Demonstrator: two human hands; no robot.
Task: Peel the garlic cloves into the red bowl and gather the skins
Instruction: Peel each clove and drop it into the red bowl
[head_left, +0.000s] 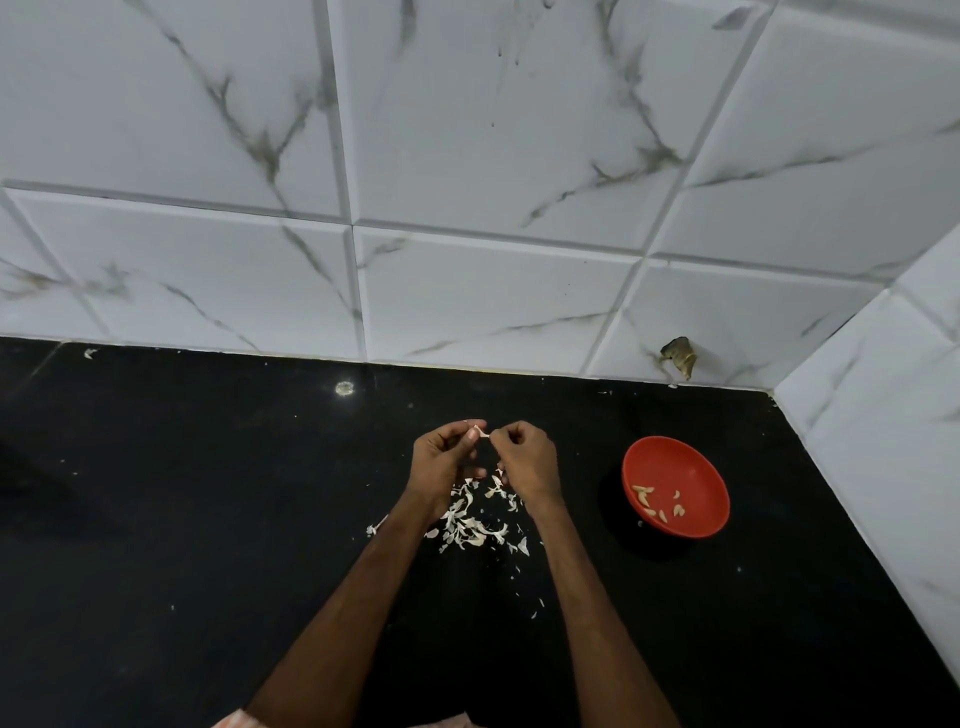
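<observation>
Left hand (441, 457) and right hand (524, 460), fingers curled, pinch a garlic clove (478, 432). Papery skins (470, 522) litter glossy black counter (208, 493); round red bowl (691, 462) holds peeled cloves (644, 496)

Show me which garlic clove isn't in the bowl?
The garlic clove pinched between left hand and right hand; the other cloves lie in the red bowl.
</observation>
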